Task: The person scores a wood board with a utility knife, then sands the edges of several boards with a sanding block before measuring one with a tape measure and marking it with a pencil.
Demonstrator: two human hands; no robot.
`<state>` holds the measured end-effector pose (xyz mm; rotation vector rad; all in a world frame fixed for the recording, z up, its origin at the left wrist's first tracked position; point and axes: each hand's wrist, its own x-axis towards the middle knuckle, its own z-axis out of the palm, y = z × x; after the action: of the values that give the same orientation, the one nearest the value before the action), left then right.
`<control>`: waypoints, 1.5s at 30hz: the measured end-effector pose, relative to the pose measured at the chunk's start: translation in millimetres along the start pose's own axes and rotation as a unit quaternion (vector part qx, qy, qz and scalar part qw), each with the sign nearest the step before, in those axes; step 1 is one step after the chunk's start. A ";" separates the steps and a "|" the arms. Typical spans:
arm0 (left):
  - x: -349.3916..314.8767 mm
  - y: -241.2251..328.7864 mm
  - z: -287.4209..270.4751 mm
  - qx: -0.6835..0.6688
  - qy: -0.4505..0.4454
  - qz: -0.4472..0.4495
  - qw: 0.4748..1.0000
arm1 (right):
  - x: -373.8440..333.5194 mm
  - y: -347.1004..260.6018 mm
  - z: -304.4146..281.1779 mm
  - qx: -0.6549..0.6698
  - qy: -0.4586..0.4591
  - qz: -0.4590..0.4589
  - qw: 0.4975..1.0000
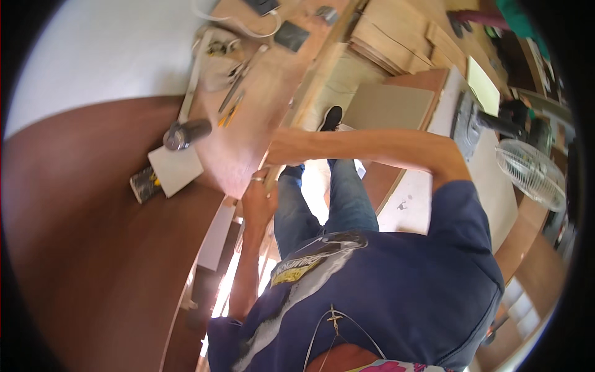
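Note:
At the edge of a wooden bench top (248,139), my two hands come close together. My left hand (259,192), with a ring on one finger, has its fingers curled in at the bench edge; what they hold, if anything, is hidden. My right hand (282,149) reaches across from the right to the same edge, just beyond the left one. Motion blur smears its fingers. On the bench beyond lie orange-yellow tools (230,116) and a long dark tool (232,93). To the left are a dark cylinder (195,131) and a white square piece (176,172).
A brown panel (93,217) fills the left side. A dark square sheet (291,36) and a phone (261,5) with a white cable lie on the bench's far part. Wooden sheets (390,34) lean ahead. A fan (530,173) stands right; another person's green garment (524,22) shows far right.

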<state>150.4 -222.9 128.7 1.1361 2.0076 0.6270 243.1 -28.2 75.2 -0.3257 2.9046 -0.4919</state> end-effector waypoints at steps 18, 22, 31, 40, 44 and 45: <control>-22.7 148.8 3.7 -0.090 0.218 0.286 0.929 | -188.4 -36.9 -157.4 0.158 0.230 0.284 0.917; 6.7 170.5 24.9 -0.262 0.161 0.196 0.931 | -180.5 -60.1 -165.7 0.190 0.354 0.363 0.841; 14.2 178.8 51.5 -0.195 0.140 0.302 0.923 | -164.2 -121.8 -127.8 0.317 0.491 0.516 0.627; -12.2 119.2 46.8 -0.223 0.001 0.328 0.918 | -104.8 -185.7 -78.7 0.395 0.590 0.560 0.427; -24.5 78.7 46.9 -0.221 -0.045 0.265 0.938 | -81.0 -190.0 -35.5 0.441 0.582 0.567 0.382; -27.2 69.0 45.9 -0.224 -0.044 0.269 0.936 | -76.6 -189.1 -15.8 0.465 0.595 0.546 0.364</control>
<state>231.2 -210.1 159.0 1.3901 1.3630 1.2141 348.3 -179.0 165.1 2.7575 1.7024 -2.3107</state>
